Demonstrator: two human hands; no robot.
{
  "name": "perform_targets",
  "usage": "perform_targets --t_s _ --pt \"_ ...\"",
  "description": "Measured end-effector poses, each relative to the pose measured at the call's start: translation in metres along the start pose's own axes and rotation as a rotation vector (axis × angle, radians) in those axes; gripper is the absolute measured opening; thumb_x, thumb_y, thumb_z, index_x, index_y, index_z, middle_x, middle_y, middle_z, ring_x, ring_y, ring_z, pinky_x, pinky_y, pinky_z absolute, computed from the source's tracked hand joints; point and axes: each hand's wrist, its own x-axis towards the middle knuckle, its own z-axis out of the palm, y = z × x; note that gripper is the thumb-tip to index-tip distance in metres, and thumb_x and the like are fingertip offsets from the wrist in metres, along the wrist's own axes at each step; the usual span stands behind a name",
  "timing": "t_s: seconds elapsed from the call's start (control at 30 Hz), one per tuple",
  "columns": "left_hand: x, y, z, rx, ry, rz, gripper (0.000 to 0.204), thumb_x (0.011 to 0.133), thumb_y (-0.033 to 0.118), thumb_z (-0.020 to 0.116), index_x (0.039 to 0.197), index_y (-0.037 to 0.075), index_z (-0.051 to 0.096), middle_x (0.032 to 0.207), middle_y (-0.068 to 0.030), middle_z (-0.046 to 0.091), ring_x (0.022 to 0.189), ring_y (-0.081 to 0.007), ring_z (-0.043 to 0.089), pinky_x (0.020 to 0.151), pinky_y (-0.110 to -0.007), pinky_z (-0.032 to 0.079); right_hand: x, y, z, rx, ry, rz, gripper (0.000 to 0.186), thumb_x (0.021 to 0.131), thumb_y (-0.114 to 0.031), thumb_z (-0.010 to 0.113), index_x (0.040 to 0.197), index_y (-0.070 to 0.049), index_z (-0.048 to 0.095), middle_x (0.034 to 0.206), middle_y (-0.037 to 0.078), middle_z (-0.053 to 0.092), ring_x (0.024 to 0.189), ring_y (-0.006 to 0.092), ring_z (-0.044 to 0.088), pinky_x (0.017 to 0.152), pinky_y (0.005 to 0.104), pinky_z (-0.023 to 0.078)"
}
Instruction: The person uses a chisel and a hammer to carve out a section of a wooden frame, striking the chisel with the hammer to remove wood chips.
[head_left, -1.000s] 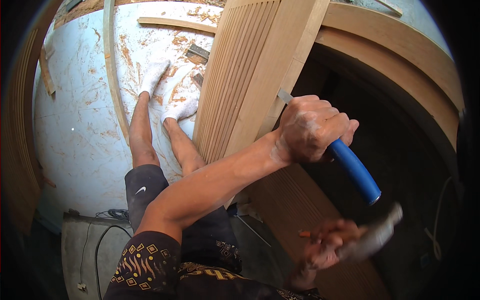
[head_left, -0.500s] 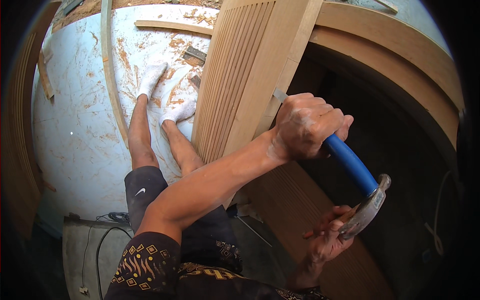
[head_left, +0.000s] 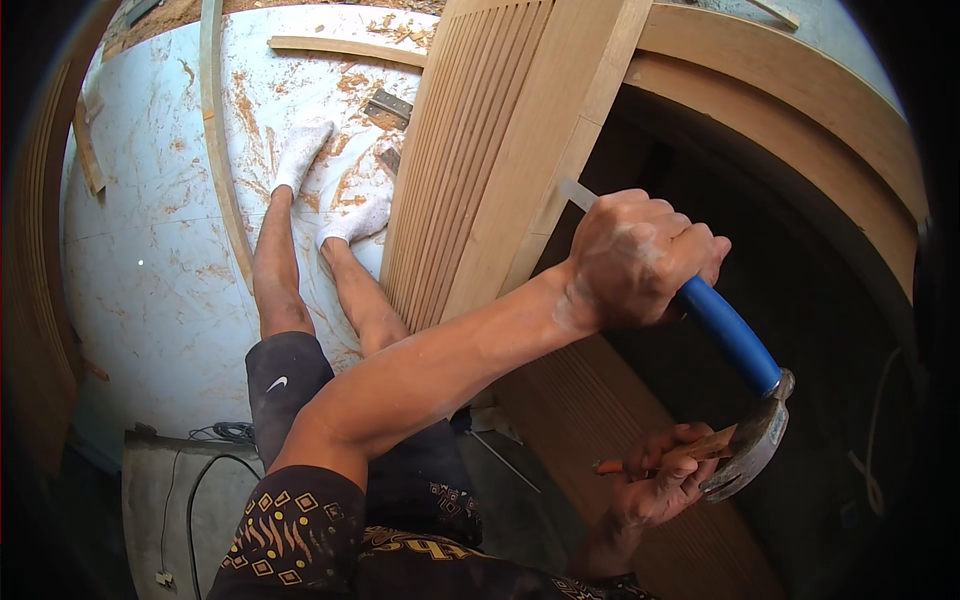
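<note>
My left hand (head_left: 637,258) is closed around a chisel with a blue handle (head_left: 733,335). Its flat metal blade (head_left: 577,195) sticks out past the fist, with the tip at the edge of a wooden door panel (head_left: 528,170) that has vertical grooves. A hammer's metal head (head_left: 760,445) meets the butt of the chisel handle, or nearly so. My right hand (head_left: 655,490), lower down, has its fingers closed on the hammer's brown handle (head_left: 712,444). An orange tip shows on the other side of those fingers. My left forearm crosses in front of the panel.
Wood shavings lie on the white sheet (head_left: 150,320) around my socked feet. Metal hinges (head_left: 388,108) rest beside the panel, and wood strips (head_left: 345,50) lie farther off. Curved-looking boards (head_left: 780,90) stand at right. A cable (head_left: 195,500) runs at lower left.
My left hand and the chisel have shifted right, so more of the blade shows. The hammer has moved right and down along with the handle's end, and its brown handle shows more.
</note>
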Motion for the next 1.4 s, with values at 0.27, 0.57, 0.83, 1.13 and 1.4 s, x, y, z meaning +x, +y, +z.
perform_targets --t_s 0.27,0.57,0.83,1.13,1.4 --pt "0.004 -0.007 -0.001 0.031 -0.005 0.015 0.038 0.080 0.008 0.070 0.054 0.011 0.042 0.044 -0.0056 0.042 0.035 -0.0216 0.044 0.039 -0.033 0.032 0.002 0.004 -0.002 0.139 -0.142 -0.045 0.045 0.095 -0.039 0.068 0.113 -0.002 0.050 0.106 0.005 0.050 0.060 0.0052 0.046 0.038 0.0176 0.032" --pt "0.005 -0.010 0.001 0.026 0.024 0.036 0.038 0.080 0.008 0.070 0.054 0.011 0.043 0.044 -0.0053 0.042 0.035 -0.0209 0.044 0.039 -0.033 0.032 0.004 0.004 0.002 0.119 -0.152 -0.067 0.043 0.096 -0.038 0.067 0.112 -0.002 0.049 0.110 0.006 0.049 0.060 0.0052 0.045 0.038 0.0173 0.031" --pt "0.005 -0.010 -0.001 0.034 0.010 0.032 0.037 0.079 0.007 0.071 0.055 0.011 0.043 0.045 -0.0055 0.043 0.036 -0.0207 0.044 0.039 -0.033 0.031 0.004 0.000 0.007 0.093 -0.121 -0.065 0.046 0.095 -0.042 0.067 0.113 -0.003 0.048 0.102 0.005 0.050 0.058 0.0051 0.044 0.038 0.0170 0.031" --pt "0.004 -0.011 -0.001 0.047 0.011 0.044 0.038 0.077 0.006 0.072 0.055 0.011 0.042 0.045 -0.0049 0.041 0.037 -0.0204 0.043 0.040 -0.032 0.031 0.002 -0.008 -0.006 0.036 0.072 -0.099 0.062 0.090 -0.055 0.067 0.117 -0.003 0.046 0.075 0.003 0.050 0.052 0.0058 0.041 0.040 0.0187 0.033" --pt "0.004 -0.011 -0.003 0.047 0.022 0.038 0.038 0.078 0.005 0.071 0.054 0.011 0.042 0.046 -0.0054 0.041 0.037 -0.0204 0.044 0.040 -0.032 0.031 0.011 -0.001 0.000 -0.017 -0.014 -0.157 0.049 0.096 -0.041 0.065 0.118 0.000 0.049 0.073 0.002 0.050 0.053 0.0048 0.042 0.037 0.0180 0.036"
